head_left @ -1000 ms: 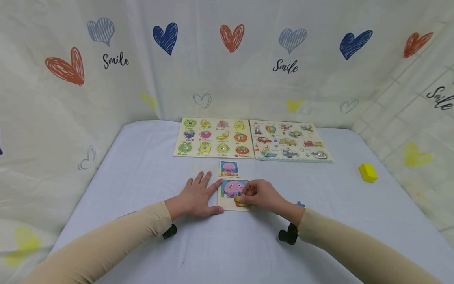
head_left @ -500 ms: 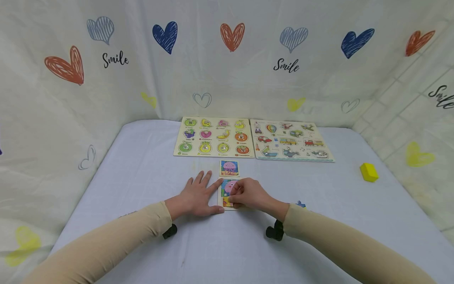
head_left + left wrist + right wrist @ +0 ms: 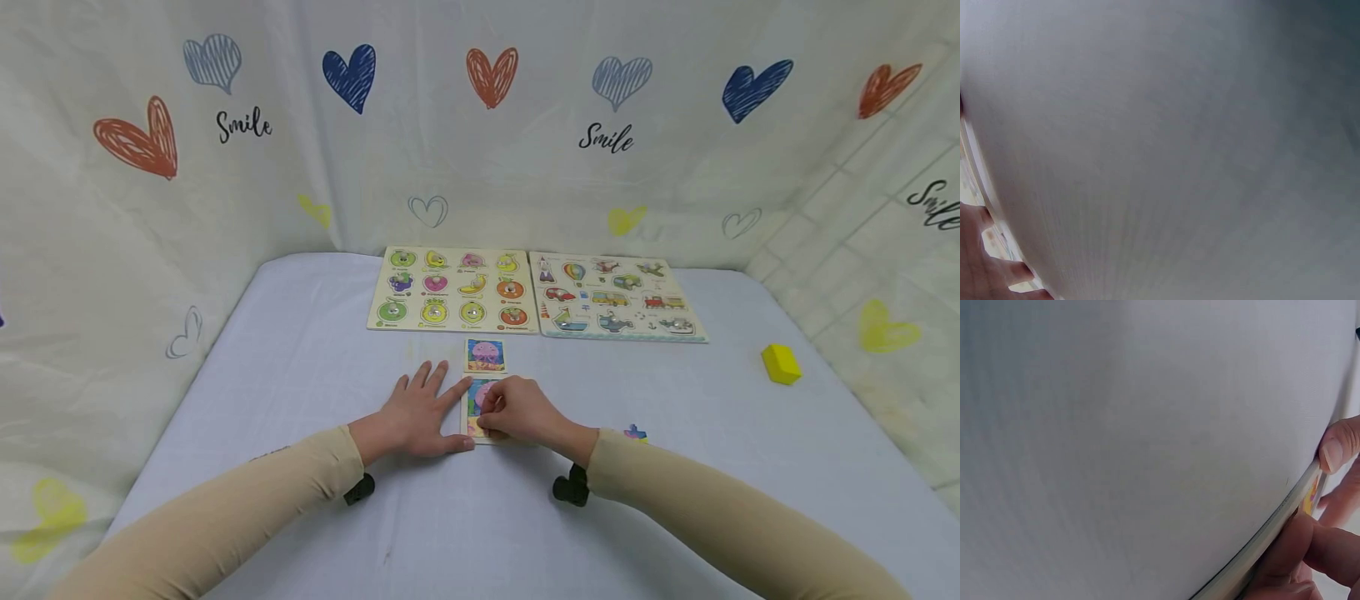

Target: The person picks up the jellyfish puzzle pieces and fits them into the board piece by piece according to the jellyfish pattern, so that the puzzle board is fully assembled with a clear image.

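Head view: a bench (image 3: 300, 350) spread with white cloth, backed and flanked by a white curtain (image 3: 517, 167) printed with red, blue and yellow hearts and the word "Smile". Along the far edge, side by side, a fruit board (image 3: 453, 300) and, to its right, a vehicle board (image 3: 630, 310). Near the right edge, a yellow block (image 3: 781, 364). Around the middle of the bench, a small jellyfish card (image 3: 485, 356) and, just nearer, a puzzle tray (image 3: 465, 408) with a matching picture, partly covered. Farther right, close by the right sleeve (image 3: 690, 492), a loose piece (image 3: 634, 432) in blue and yellow. Left hand (image 3: 420, 417) laid flat, fingers spread wide, index tip touching the tray's far left corner, thumb tip at the near left corner. Right hand (image 3: 521, 410) over the tray, fingers curled, thumb and index finger pinching an orange-yellow piece (image 3: 473, 429) in its near left part.

Left wrist view: mostly blurred, greyish cloth; at lower left, fingers with gaps between.

Right wrist view: pale cloth again, with the tray's edge slanting across lower right. Bent fingers against the tray, a sliver of yellow beside, a thumb at the corner beyond; exact fingertip contact hidden.
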A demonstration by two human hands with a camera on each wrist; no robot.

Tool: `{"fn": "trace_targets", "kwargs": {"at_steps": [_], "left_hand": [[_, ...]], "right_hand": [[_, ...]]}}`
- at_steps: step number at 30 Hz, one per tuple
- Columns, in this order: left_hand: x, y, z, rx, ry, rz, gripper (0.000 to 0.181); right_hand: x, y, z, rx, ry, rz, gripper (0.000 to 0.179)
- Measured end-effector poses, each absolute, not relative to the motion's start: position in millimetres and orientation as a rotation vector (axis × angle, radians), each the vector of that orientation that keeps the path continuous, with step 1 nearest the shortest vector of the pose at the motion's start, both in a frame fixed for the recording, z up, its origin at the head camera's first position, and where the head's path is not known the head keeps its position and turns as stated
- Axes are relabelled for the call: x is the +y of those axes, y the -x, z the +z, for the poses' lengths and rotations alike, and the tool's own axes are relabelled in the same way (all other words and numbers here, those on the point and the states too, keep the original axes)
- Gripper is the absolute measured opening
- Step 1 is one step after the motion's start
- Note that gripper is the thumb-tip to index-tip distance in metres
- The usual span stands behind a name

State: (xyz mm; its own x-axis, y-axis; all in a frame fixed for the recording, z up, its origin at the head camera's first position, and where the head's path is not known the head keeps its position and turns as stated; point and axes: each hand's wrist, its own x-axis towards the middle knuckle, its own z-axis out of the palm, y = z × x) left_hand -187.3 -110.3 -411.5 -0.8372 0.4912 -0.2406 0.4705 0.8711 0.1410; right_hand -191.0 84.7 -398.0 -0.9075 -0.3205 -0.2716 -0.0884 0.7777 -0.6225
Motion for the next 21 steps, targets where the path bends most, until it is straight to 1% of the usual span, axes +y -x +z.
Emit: {"fn": "trace_targets", "kwargs": {"at_steps": [8,14,21], "left_hand": [[-109.8,187.1,-411.2,2.772,-0.718,0.113,0.092],[-109.8,186.9,-410.6,2.773,-0.717,0.120,0.092],[-109.6,187.2,-410.8,2.770,-0.720,0.111,0.091]], "right_hand": [[83.9,190.3,-398.0,2.611,0.280,-0.884,0.012],[82.3,195.8,-398.0,2.567,0.195,-0.920,0.019],[80.2,199.4,-397.4,2.537,0.197,-0.906,0.022]]}}
